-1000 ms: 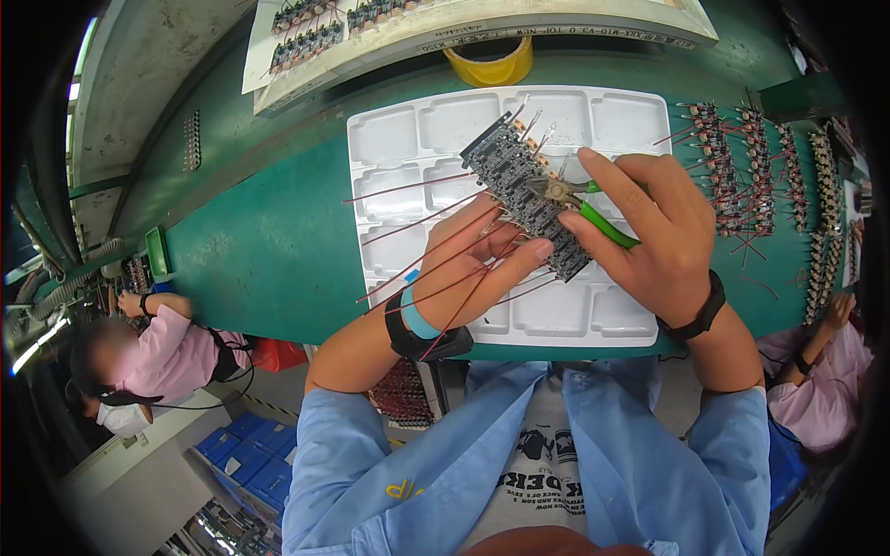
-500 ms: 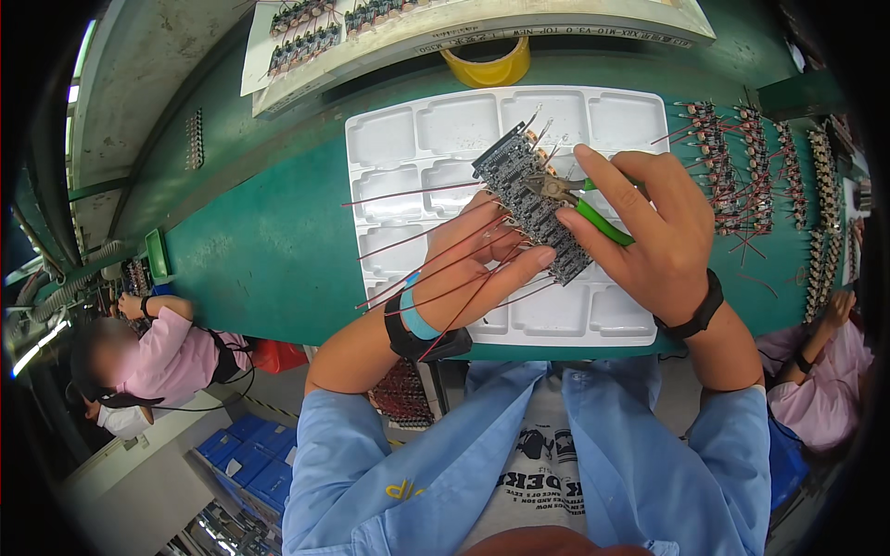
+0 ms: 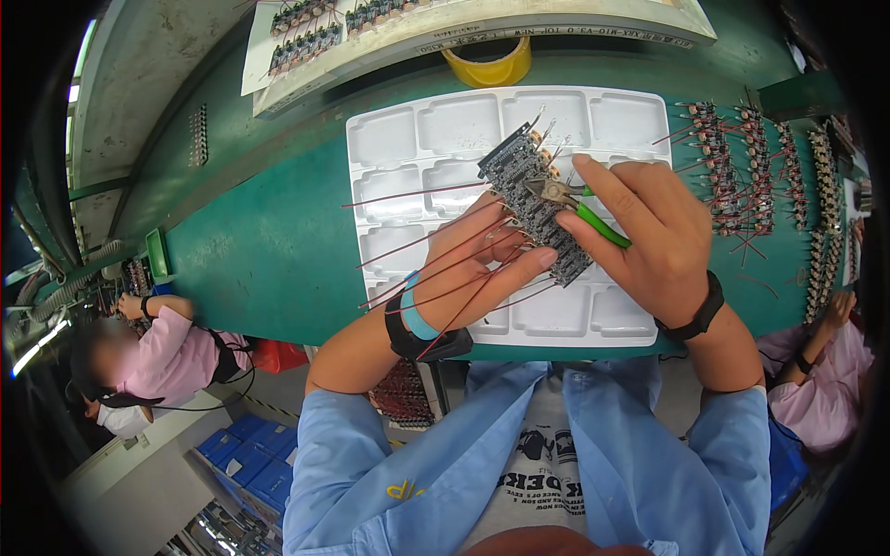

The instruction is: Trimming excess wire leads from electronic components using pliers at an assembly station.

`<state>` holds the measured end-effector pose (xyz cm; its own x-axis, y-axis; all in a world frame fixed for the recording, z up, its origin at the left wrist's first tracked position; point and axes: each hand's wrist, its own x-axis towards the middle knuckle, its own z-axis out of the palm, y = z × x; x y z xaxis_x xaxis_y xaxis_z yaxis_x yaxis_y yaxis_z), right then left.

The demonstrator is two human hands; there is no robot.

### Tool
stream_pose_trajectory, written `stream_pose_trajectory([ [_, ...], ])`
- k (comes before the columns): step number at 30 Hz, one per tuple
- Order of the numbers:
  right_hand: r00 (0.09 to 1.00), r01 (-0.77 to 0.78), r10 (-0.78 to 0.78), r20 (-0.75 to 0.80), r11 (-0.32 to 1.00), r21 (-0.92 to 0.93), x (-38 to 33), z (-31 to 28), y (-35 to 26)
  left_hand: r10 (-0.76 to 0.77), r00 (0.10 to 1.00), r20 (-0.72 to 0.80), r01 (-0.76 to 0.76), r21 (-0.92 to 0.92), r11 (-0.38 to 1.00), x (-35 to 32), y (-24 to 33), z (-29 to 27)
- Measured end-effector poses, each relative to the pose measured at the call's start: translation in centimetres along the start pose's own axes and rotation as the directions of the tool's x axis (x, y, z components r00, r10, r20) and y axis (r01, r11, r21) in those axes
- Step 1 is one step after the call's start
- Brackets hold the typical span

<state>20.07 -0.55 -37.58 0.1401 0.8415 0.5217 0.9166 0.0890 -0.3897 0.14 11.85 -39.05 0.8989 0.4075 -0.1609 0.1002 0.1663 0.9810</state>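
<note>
Blue-sleeved forearms come up from the lower edge. L hand point(image 3: 482, 269) is curled under a dark circuit board point(image 3: 538, 208), fingers closed on its lower end, with thin red wires point(image 3: 436, 250) trailing left across the wrist. R hand point(image 3: 649, 232) is closed round green-handled pliers point(image 3: 579, 208), whose tip touches the board's upper half. Board is held tilted just above a white compartment tray point(image 3: 436, 130) on the green bench point(image 3: 269, 241). Vs 0.5 s ago: board, both hands and pliers sit about the same, no clear shift. Farther back, a yellow tape roll point(image 3: 487, 65) lies beyond the tray; rows of small wired parts point(image 3: 742, 167) lie to the right.
</note>
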Motion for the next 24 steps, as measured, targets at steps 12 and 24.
stream_pose_trajectory([
  [12,1.000,-0.006,0.006,-0.015,1.000,0.030,0.25,-0.22,0.03,0.039,0.999,-0.020,-0.039,0.042,0.998,-0.01,-0.16,-0.01],
  [24,1.000,0.000,0.000,-0.031,1.000,0.009,0.21,-0.08,0.01,-0.009,1.000,-0.026,0.010,0.029,1.000,0.05,-0.14,0.21],
])
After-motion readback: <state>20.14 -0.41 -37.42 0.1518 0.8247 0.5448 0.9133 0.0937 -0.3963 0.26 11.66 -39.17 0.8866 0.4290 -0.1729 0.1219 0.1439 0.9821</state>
